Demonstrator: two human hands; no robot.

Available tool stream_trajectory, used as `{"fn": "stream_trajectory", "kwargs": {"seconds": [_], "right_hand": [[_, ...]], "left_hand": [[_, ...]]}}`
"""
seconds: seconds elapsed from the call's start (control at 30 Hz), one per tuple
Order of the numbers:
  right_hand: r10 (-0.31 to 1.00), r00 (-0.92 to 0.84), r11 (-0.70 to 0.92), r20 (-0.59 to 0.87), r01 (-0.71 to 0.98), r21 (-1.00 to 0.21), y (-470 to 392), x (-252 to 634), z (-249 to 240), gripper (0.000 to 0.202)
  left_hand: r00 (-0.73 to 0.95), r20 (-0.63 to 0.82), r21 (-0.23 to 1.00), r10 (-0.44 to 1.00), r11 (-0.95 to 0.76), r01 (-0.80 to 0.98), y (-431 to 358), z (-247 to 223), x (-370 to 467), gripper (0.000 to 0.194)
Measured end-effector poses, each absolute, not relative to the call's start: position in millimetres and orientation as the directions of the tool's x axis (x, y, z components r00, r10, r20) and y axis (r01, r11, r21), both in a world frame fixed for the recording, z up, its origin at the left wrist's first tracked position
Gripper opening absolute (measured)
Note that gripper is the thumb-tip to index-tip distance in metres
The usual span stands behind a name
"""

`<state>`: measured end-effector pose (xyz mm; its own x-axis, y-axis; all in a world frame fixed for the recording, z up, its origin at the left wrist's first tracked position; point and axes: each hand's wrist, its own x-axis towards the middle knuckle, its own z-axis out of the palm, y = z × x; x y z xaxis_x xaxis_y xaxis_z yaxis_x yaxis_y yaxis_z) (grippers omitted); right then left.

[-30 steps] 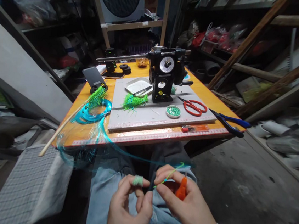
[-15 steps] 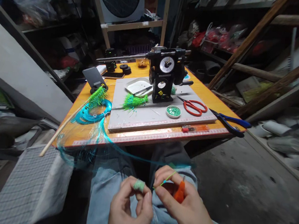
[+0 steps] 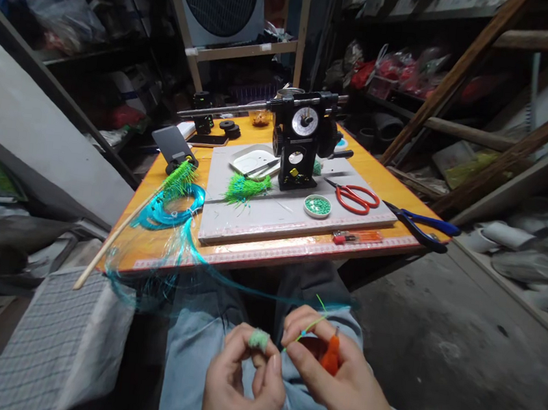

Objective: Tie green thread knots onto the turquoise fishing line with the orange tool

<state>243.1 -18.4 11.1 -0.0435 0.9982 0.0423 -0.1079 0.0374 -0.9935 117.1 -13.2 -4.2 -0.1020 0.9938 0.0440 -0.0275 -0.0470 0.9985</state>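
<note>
Low over my lap, my left hand point(image 3: 245, 388) is closed in a pinch; whatever is between its fingertips is too fine to make out. A pale green wrap point(image 3: 258, 340) goes round one of its fingers. Beside it, my right hand point(image 3: 347, 376) pinches a thin bright green strand point(image 3: 313, 326) with a small blue spot on it. A small orange-handled tool point(image 3: 331, 354) is tucked between that hand's thumb and fingers, its narrow tip pointing up. Fine blue line point(image 3: 246, 285) trails from a blue coil point(image 3: 170, 207) on the table towards my hands.
On the yellow table point(image 3: 380, 172), a grey board point(image 3: 252, 229) carries a black winding machine point(image 3: 303, 143), red scissors point(image 3: 357, 199), a dish of green beads point(image 3: 317, 206) and green tufts point(image 3: 246, 188). Blue-handled pliers point(image 3: 421, 226) overhang the right edge. A wooden stick point(image 3: 113, 240) juts off the left.
More of the green strand now sticks up above my right hand, its free end rising past the fingers. Both hands have shifted slightly to the right.
</note>
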Motion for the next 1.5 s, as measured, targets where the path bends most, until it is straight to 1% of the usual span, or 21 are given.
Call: {"fn": "stream_trajectory", "kwargs": {"seconds": [0.23,0.33,0.4,0.43,0.5,0.6,0.67,0.77,0.87,0.93,1.03,1.07,1.13,1.27,1.43,1.5], "right_hand": [[0.998,-0.033,0.053,0.057,-0.114,-0.992,-20,242,10,0.013],[0.998,-0.026,0.058,0.061,-0.111,-0.992,-19,243,10,0.012],[0.999,-0.015,0.045,0.047,-0.113,-0.993,-19,244,11,0.013],[1.0,-0.012,0.027,0.029,-0.127,-0.992,-19,244,12,0.014],[0.998,-0.034,-0.059,-0.053,-0.206,-0.977,-19,244,11,0.016],[0.971,-0.141,-0.235,-0.195,-0.374,-0.897,-19,243,7,0.023],[0.961,-0.181,-0.269,-0.209,-0.437,-0.858,-19,243,3,0.024],[0.967,-0.184,-0.244,-0.177,-0.46,-0.854,-18,243,-1,0.025],[0.972,-0.135,-0.234,-0.194,-0.44,-0.867,-18,246,1,0.029],[0.984,-0.047,-0.177,-0.172,-0.369,-0.913,-18,247,5,0.03],[0.997,0.069,-0.013,-0.027,-0.187,-0.982,-18,249,10,0.025],[0.996,0.087,0.023,0.01,-0.143,-0.99,-18,249,11,0.024],[0.995,0.1,0.041,0.031,-0.108,-0.993,-18,249,12,0.022],[0.998,0.067,0.009,-0.001,-0.158,-0.987,-18,247,10,0.021],[1.0,-0.002,-0.003,-0.002,-0.295,-0.955,-17,244,8,0.008],[1.0,-0.016,0.008,0.014,-0.332,-0.943,-15,243,8,0.007]], "left_hand": [[-0.104,0.038,0.998,0.994,-0.043,-0.041,-13,-4,118,0.014],[-0.034,-0.038,0.994,0.999,0.034,-0.1,-13,-3,114,0.007],[0.01,-0.107,0.984,0.994,0.108,-0.143,-13,-3,112,0.015],[0.022,-0.134,0.979,0.991,0.136,-0.155,-14,-3,112,0.02],[0.053,-0.164,0.97,0.985,0.17,-0.172,-14,-3,111,0.027],[0.104,-0.133,0.968,0.986,0.152,-0.198,-14,-5,113,0.031],[0.125,-0.096,0.967,0.988,0.122,-0.222,-14,-7,114,0.032],[0.139,-0.073,0.963,0.988,0.106,-0.249,-14,-8,114,0.033],[0.141,-0.058,0.962,0.988,0.093,-0.258,-12,-6,113,0.031],[0.151,-0.06,0.956,0.987,0.101,-0.277,-11,-4,112,0.031],[0.191,-0.107,0.933,0.976,0.165,-0.319,-12,-3,110,0.027],[0.199,-0.124,0.93,0.972,0.183,-0.317,-12,-3,110,0.027],[0.196,-0.145,0.937,0.97,0.198,-0.286,-13,-2,110,0.028],[0.147,-0.168,0.952,0.975,0.199,-0.234,-13,0,114,0.031],[0.142,-0.23,0.913,0.963,0.264,-0.311,-12,2,116,0.033],[0.154,-0.242,0.899,0.958,0.281,-0.335,-11,2,115,0.031]]}}
